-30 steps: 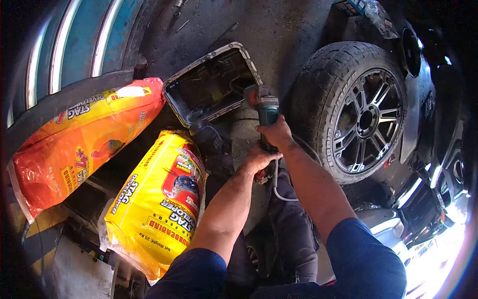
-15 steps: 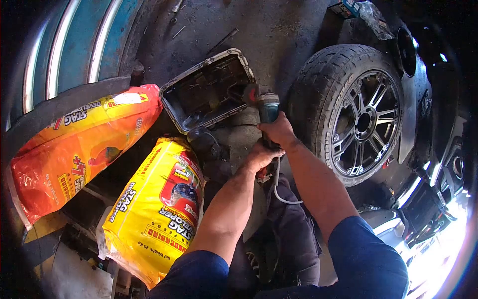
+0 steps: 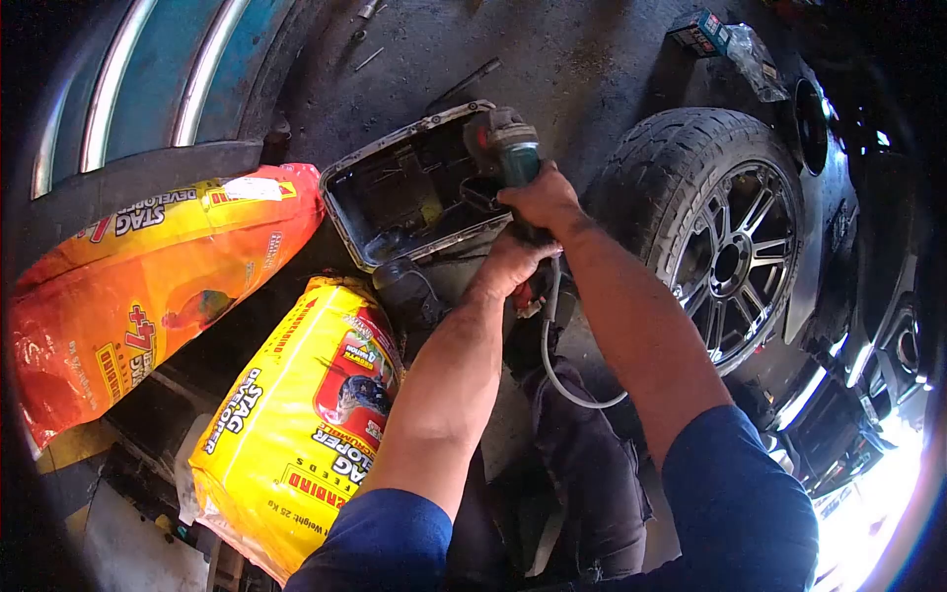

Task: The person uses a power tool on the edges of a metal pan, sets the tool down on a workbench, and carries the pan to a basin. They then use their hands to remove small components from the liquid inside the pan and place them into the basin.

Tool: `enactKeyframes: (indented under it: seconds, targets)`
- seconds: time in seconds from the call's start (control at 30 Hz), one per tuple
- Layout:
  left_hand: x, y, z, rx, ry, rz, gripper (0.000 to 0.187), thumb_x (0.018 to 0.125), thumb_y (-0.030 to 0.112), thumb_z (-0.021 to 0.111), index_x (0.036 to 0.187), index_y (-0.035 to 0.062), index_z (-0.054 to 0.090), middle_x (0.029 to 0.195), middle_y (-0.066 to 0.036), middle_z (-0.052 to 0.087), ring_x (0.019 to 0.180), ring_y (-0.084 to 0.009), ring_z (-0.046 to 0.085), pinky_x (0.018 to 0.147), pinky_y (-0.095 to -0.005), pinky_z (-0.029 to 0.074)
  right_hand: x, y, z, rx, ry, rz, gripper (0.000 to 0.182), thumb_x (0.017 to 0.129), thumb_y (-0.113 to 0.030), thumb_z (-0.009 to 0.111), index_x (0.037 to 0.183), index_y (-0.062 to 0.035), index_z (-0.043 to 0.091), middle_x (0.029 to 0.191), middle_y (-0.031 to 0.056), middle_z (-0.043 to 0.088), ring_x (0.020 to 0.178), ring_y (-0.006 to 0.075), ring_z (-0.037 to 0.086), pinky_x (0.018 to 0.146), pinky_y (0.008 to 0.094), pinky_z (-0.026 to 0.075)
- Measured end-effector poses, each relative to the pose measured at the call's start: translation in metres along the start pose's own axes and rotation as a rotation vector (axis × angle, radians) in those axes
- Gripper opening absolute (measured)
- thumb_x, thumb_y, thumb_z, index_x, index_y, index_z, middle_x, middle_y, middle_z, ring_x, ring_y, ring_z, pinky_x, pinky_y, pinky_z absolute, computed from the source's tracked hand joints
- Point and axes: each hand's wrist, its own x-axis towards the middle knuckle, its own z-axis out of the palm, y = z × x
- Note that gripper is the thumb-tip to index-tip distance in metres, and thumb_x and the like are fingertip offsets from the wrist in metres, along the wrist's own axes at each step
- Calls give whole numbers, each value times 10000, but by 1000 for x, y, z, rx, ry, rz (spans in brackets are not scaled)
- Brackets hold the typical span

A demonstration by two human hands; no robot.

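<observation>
Both of my hands hold a green angle grinder (image 3: 510,150). My right hand (image 3: 541,197) wraps its body near the head. My left hand (image 3: 511,261) grips the rear of the handle, where a grey cord (image 3: 562,375) leaves it. The grinder's head sits over the right rim of a dirty black metal pan (image 3: 409,187) lying on the concrete floor. My dark shoe (image 3: 406,286) rests against the pan's near edge.
A yellow feed sack (image 3: 296,414) and an orange feed sack (image 3: 148,276) lie to the left. A car wheel (image 3: 720,247) stands at the right. A small box (image 3: 698,32) lies on the floor at the back, with a blue vehicle body (image 3: 158,79) at the far left.
Both hands have carried the grinder up and away from me, from the pan's lower right corner to its upper right rim. The view has shifted a little.
</observation>
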Motion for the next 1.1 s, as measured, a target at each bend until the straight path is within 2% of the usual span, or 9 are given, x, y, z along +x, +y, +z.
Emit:
enactKeyframes:
  seconds: [0.13,0.23,0.37,0.5,0.67,0.77,0.93,1.03,1.1]
  targets:
    - [-9,2,5,46,-15,-46,718,764,324,841,1340,8,553,1307,-113,633,1196,-256,572,1029,-393,434,-5,-3,-1,-79,-1,10,967,709,-462,823,1390,69,387,1275,271,628,1182,389,633,1015,424,513]
    - [-10,14,6,49,-4,2,751,762,333,841,1364,5,535,1345,-118,612,1233,-257,551,1050,-386,419,-8,-5,-6,-49,4,-24,960,711,-467,821,1385,70,396,1273,268,630,1184,382,633,1019,423,511]
    - [5,19,-6,115,-33,-13,643,755,328,834,1269,7,618,1207,-135,680,1085,-240,624,966,-377,475,4,-16,-12,-25,-3,-1,964,706,-478,829,1380,71,410,1273,270,628,1202,389,619,1032,419,500]
    - [-2,22,-2,171,5,-51,420,768,167,836,1114,-6,671,981,-81,732,881,-204,686,820,-339,533,6,-4,-5,24,2,44,964,712,-487,830,1380,70,413,1285,275,619,1217,393,609,1044,420,490]
    - [-11,-9,5,212,-91,-151,496,755,228,863,1143,-14,671,1043,-113,742,978,-238,692,895,-366,526,-15,32,8,156,46,130,966,703,-488,850,1369,64,421,1309,280,602,1219,378,612,1046,421,487]
    - [6,-47,3,242,31,-19,495,714,253,876,1096,10,674,1006,-96,722,948,-228,658,883,-369,511,-7,38,10,149,38,124,980,690,-492,855,1368,65,418,1299,284,607,1212,381,616,1035,422,493]
    - [-5,22,-4,245,-48,-125,584,732,320,848,1187,3,663,1122,-104,717,1039,-237,650,940,-369,495,10,24,4,183,29,66,1000,682,-500,856,1367,76,409,1265,289,623,1203,392,619,1015,422,506]
    - [-5,-3,-4,201,-50,0,582,730,325,846,1182,5,666,1112,-113,720,1035,-231,654,929,-371,500,-5,22,7,169,42,107,992,687,-501,853,1359,80,410,1257,289,627,1201,397,619,1009,423,509]
    - [-18,-9,-1,309,-52,-106,581,734,313,844,1190,6,654,1121,-110,718,1014,-211,660,907,-374,508,-17,32,14,162,41,135,981,691,-500,850,1350,82,414,1254,289,628,1198,400,620,1008,426,510]
